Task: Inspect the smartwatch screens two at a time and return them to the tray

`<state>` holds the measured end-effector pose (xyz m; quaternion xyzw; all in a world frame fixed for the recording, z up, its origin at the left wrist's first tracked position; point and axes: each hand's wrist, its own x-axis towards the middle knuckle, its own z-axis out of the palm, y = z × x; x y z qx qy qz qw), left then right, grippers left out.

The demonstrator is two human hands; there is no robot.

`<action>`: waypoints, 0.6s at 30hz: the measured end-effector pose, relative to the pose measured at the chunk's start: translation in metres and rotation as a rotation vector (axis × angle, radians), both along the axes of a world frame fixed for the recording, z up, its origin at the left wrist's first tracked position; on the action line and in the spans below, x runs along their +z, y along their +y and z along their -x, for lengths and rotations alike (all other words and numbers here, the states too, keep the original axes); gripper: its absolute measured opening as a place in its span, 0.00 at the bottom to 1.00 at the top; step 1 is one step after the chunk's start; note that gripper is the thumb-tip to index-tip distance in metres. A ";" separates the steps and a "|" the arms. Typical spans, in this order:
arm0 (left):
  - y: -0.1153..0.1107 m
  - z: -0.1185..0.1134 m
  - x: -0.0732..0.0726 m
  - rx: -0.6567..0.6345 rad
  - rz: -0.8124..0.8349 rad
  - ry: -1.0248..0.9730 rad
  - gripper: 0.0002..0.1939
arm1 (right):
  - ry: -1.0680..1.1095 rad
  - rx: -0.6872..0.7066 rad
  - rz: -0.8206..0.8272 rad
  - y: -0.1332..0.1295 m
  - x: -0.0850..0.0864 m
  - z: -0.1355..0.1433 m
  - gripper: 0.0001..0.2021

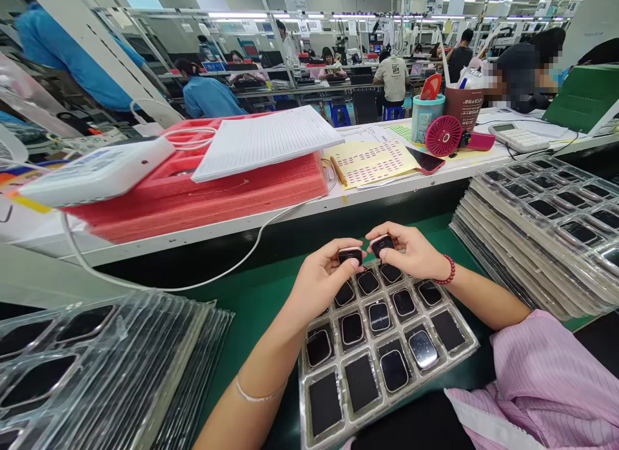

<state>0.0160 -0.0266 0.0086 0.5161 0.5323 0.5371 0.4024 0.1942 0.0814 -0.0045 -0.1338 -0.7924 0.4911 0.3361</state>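
Note:
Between thumb and fingers, my left hand [322,273] grips a smartwatch case [350,255] with a dark screen. My right hand [411,250] pinches a similar smartwatch case [382,244] just beside it. Both are held above the far edge of a clear plastic tray [387,403] on the green work surface. Several watch cases, such as a dark one [394,371] and a shiny one [422,348], sit in the tray's compartments. A few near compartments show only black pads [325,403]. My hands cover part of the tray's far row.
Stacked trays stand at left [145,372] and right [522,244], the right stack's top filled with watch cases. A shelf beyond holds red foam [207,205], a paper pad [271,140], a pink fan [443,135] and a calculator [520,137]. A white cable [251,253] droops from it.

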 end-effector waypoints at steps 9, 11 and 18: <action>-0.002 0.002 -0.001 -0.087 0.014 0.020 0.21 | 0.017 -0.018 -0.073 0.000 0.003 -0.001 0.13; -0.001 0.003 -0.002 -0.079 0.013 0.021 0.20 | 0.019 -0.016 -0.077 0.000 0.004 -0.001 0.13; 0.000 0.002 -0.001 -0.046 0.015 0.028 0.21 | -0.017 -0.045 -0.136 -0.001 0.001 -0.001 0.14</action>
